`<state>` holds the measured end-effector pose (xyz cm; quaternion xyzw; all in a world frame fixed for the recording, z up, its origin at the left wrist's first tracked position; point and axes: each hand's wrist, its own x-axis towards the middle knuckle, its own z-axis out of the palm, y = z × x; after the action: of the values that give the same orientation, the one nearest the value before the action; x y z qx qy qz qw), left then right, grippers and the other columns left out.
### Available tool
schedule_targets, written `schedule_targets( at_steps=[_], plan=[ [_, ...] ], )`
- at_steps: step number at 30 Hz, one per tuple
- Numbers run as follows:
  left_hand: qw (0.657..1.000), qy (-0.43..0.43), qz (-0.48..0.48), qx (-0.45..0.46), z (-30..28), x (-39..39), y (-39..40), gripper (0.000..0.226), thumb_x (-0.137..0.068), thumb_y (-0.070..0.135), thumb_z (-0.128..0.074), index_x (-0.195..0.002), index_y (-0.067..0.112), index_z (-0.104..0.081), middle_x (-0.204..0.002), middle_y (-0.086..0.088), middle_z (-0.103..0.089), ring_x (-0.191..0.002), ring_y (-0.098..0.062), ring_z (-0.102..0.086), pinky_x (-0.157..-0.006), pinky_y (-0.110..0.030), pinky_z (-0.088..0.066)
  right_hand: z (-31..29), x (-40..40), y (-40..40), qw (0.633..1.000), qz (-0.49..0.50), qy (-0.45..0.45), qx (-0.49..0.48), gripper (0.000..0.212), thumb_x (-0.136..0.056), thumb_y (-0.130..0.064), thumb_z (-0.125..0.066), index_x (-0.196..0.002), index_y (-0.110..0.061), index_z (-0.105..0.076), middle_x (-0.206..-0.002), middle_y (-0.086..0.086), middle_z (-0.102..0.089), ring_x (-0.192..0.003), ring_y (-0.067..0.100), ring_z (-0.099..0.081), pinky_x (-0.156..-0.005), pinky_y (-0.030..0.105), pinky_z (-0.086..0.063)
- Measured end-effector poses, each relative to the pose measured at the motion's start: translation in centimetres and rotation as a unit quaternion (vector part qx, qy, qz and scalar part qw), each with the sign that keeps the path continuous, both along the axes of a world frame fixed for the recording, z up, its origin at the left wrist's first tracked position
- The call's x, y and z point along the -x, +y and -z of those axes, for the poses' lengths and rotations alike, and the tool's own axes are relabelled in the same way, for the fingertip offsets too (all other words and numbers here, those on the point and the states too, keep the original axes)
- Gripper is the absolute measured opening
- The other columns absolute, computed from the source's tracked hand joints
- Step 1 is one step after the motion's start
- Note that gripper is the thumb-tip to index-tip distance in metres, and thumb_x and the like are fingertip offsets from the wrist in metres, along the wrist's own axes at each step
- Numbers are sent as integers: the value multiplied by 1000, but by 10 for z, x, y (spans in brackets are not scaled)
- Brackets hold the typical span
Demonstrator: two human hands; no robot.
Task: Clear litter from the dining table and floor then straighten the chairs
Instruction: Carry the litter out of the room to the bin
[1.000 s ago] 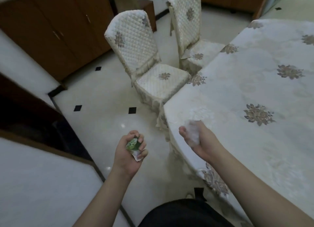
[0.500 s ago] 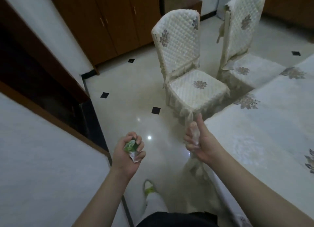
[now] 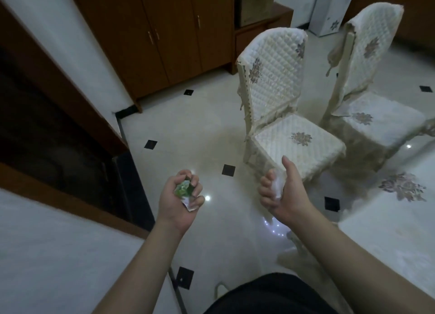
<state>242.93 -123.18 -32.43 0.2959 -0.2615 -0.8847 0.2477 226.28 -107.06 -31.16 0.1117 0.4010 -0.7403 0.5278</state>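
Note:
My left hand (image 3: 175, 202) is closed around a crumpled green and white wrapper (image 3: 184, 189), held over the floor. My right hand (image 3: 282, 191) grips a wad of white tissue (image 3: 277, 184), thumb pointing up. Both hands hover left of the dining table (image 3: 388, 231), which wears a cream cloth with brown flower motifs. Two chairs with quilted cream covers stand beyond my hands: the nearer chair (image 3: 282, 116) just past my right hand, the farther chair (image 3: 369, 106) to its right against the table edge.
A brown wooden cabinet (image 3: 160, 38) lines the far wall. A white wall panel with a dark recess (image 3: 47, 130) runs along the left. The pale tiled floor (image 3: 188, 130) with small black diamonds lies open between cabinet, chairs and me.
The view has swung left, away from the table top and toward the floor and cabinet. My right hand came off the table with the tissue. My left hand keeps hold of the wrapper.

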Motion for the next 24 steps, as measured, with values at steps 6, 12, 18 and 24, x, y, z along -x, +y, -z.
schedule_targets(
  at_steps=[6, 12, 18, 24],
  plan=[
    [1000, -7, 3, -2, 9, 64, -56, 4, -78, 14, -45, -75, 14, -46, -67, -2, -41, -47, -13, -34, -37, -17, -25, 17, 62, -51, 1000, 1, 7, 9, 27, -84, -32, -43, -61, -16, -44, -54, -2, -33, -35, 8, -25, -40, 14, -8],
    [999, -31, -9, -8, 6, 141, -112, 4, -79, 14, -44, -76, 15, -46, -67, -2, -40, -47, -13, -34, -35, -17, -27, 25, 140, -120, 999, -26, -13, 37, 18, -74, -26, -49, -60, -16, -45, -60, -1, -31, -40, 9, -27, -39, 13, -12],
    [999, 4, -48, -4, -11, 174, -173, 19, -67, 17, -65, -76, 14, -47, -68, -2, -42, -48, -13, -35, -33, -18, -28, 6, 196, -200, 996, -76, -28, 38, 40, -81, -49, -55, -57, -19, -43, -54, -4, -35, -40, 6, -29, -44, 15, -9],
    [993, -20, -110, -28, -7, 175, -234, 6, -80, 15, -43, -75, 14, -47, -67, -2, -39, -47, -12, -33, -35, -16, -21, 3, 209, -284, 995, -80, -40, 47, 34, -83, -39, -54, -58, -19, -42, -56, -4, -33, -39, 6, -27, -34, 15, -12]
  ],
)
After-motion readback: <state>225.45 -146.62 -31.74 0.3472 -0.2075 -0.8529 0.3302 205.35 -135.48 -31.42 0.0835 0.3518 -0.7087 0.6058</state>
